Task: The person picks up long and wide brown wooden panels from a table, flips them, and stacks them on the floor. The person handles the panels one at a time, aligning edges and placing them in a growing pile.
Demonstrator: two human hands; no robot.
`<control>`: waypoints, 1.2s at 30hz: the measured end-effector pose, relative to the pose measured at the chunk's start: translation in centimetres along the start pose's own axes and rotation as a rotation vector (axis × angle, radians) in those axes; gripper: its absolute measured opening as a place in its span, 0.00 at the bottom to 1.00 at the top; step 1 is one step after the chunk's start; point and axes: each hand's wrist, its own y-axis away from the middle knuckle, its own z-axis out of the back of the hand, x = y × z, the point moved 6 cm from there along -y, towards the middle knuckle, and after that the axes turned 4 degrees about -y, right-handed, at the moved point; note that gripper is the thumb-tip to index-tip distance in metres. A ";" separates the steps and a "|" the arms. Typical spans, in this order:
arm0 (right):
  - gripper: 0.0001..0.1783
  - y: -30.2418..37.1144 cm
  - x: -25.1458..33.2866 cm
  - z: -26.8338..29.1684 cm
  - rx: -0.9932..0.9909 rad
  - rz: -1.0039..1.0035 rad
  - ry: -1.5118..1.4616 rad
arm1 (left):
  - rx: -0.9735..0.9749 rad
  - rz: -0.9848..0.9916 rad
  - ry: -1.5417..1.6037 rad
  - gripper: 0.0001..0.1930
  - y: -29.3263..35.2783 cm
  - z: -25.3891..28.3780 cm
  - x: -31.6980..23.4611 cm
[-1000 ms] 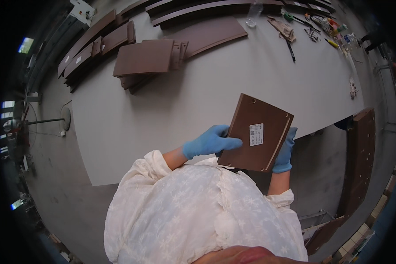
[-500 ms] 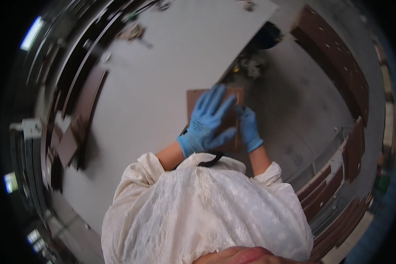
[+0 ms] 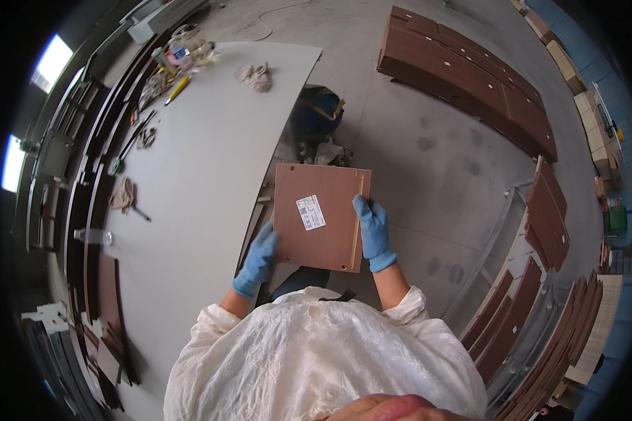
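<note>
Your left hand (image 3: pixel 258 258) and right hand (image 3: pixel 374 233) hold the brown board (image 3: pixel 338 228) by its sides, beside the right edge of the grey surface (image 3: pixel 196 182).

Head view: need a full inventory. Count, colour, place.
held board: 1, brown, between the hands
label: 1, white, on held board
table: 1, pale grey, left
clear bottle: 1, clear, table's left side
yellow tool: 1, yellow, table's far left
small clutter: several, mixed, table's far-left corner
cloth bundles: 2, beige, table's far end and left
container: 1, dark blue, by table's right edge
floor boards: several, brown, upper right
side boards: several, brown, right
cartons: several, tan, far right
shirt: 1, white, bottom centre
left hand: 1, blue-gloved, board's left edge
right hand: 1, blue-gloved, board's right edge
</note>
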 end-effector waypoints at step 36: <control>0.34 -54.4 4.0 21.6 0.267 -0.526 -0.307 | 0.125 0.207 0.127 0.32 -46.4 -28.7 -10.2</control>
